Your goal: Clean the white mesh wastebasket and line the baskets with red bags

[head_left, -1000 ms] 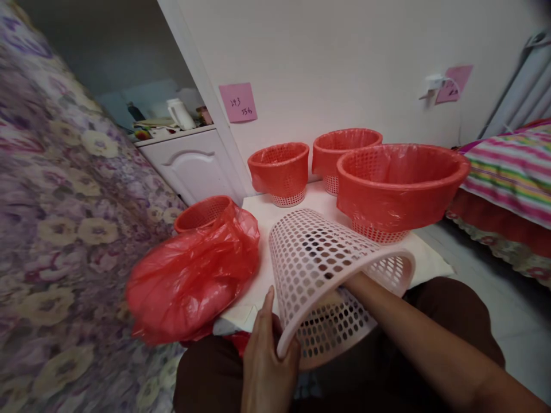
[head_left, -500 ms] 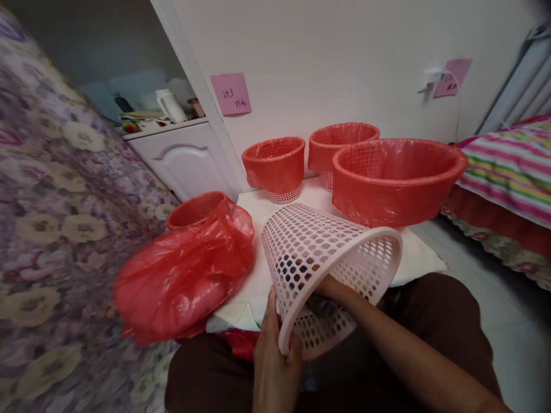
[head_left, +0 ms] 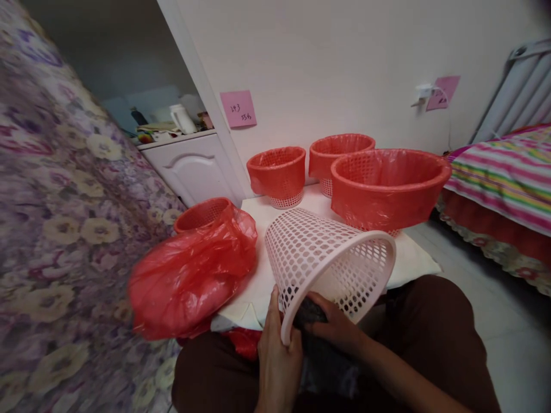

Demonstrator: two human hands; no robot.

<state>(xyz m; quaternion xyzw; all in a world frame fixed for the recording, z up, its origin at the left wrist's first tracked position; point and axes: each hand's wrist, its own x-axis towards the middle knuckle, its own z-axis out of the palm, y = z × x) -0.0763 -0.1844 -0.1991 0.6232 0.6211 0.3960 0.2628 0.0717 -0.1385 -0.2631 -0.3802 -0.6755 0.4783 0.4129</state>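
pale perforated basket (head_left: 327, 258) | tipped sideways, mouth nearward | dark wad (head_left: 307, 312) at rim

wall (head_left: 327, 51) white — pink notes (head_left: 238, 108) | cabinet (head_left: 193, 166) white, left | floral bedding (head_left: 64, 218) left, striped bedding (head_left: 503, 178) right | floor (head_left: 508, 321) pale tile

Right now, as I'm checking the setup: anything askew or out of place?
The white basket lies on its side, unlined, with the left hand gripping its rim. A loose red bag is heaped against a red basket.

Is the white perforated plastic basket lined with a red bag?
No, the white perforated plastic basket shows bare holes, no red film.
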